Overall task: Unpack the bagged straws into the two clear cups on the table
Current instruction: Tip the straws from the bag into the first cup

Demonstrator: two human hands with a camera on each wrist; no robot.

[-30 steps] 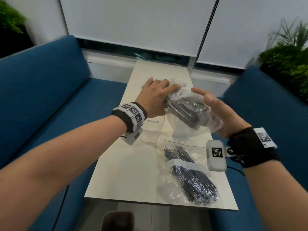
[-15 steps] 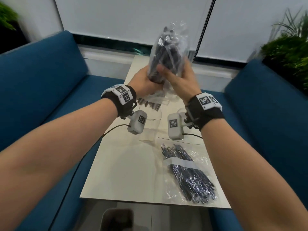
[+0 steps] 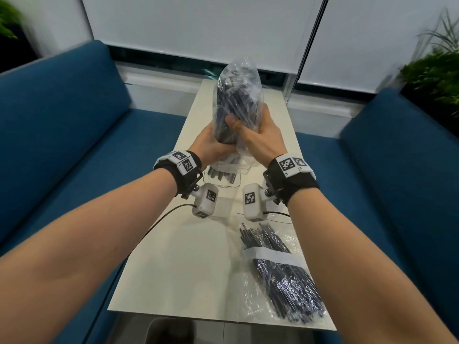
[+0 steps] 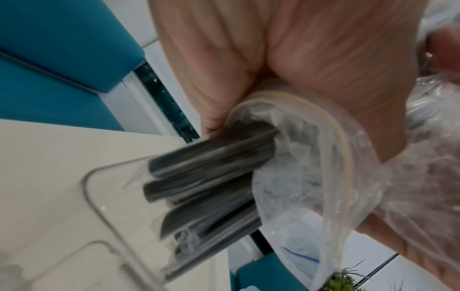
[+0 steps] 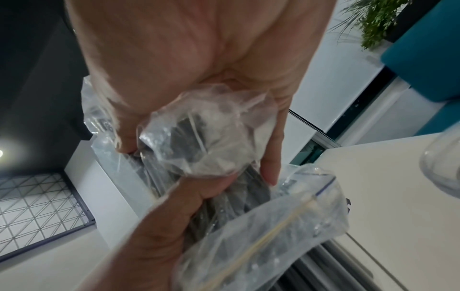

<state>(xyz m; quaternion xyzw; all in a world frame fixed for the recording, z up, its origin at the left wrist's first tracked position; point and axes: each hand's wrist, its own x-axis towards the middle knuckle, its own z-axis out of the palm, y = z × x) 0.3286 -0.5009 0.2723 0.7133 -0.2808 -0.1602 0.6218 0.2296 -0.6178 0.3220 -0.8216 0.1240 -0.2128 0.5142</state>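
A clear zip bag of black straws (image 3: 237, 95) stands upright with its open mouth down, over a clear square cup (image 3: 221, 178) on the white table (image 3: 178, 269). My left hand (image 3: 213, 142) and right hand (image 3: 258, 137) both grip the bag's lower part. In the left wrist view, black straws (image 4: 206, 177) slide out of the bag mouth (image 4: 311, 177) into the cup (image 4: 86, 183). A second clear cup (image 3: 224, 207) stands nearer, between the wrist cameras. A second bag of straws (image 3: 280, 274) lies flat on the table at the front right.
Blue sofas (image 3: 62, 125) flank the narrow table on both sides. A window wall with white blinds (image 3: 198, 26) closes the far end. Plants (image 3: 432, 75) stand at the back right. A clear round object (image 5: 443, 167) sits on the table, at the right edge of the right wrist view.
The bag, held low and sideways a second ago, has been raised and turned upright with its mouth down. Straw ends now hang out of it into the cup.
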